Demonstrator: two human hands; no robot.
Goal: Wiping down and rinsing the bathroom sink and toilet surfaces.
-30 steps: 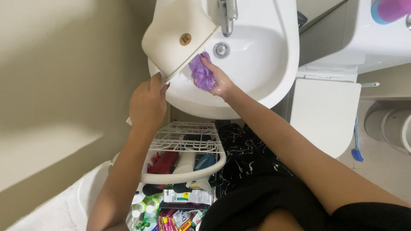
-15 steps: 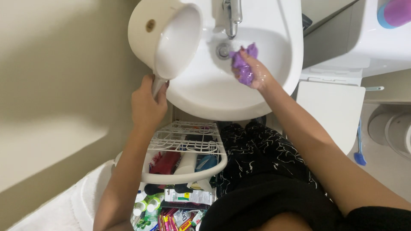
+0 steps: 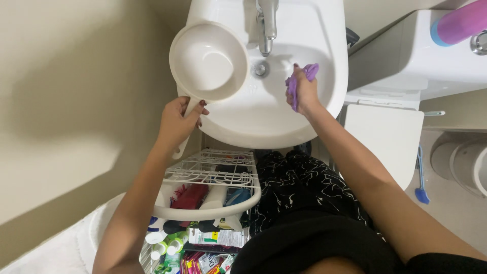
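Observation:
My left hand [image 3: 178, 122] grips the handle of a cream plastic dipper [image 3: 209, 62], held upright over the left rim of the white washbasin [image 3: 264, 122], its bowl facing up. My right hand [image 3: 303, 94] is closed on a purple cloth [image 3: 299, 81] and presses it against the basin's inner right side. The chrome tap [image 3: 267, 23] and the drain [image 3: 261, 69] sit between the two hands.
A white wire rack [image 3: 213, 175] with bottles and packets stands under the basin. The white toilet [image 3: 385, 137] is at the right, its cistern carrying a purple bottle [image 3: 464, 23]. A blue-handled brush [image 3: 421, 177] and a bin [image 3: 464, 162] are on the floor. A beige wall runs along the left.
The dipper has turned from tilted on its side to bowl-up and shifted right over the rim. My right hand has slid the cloth from the basin's left to its right side.

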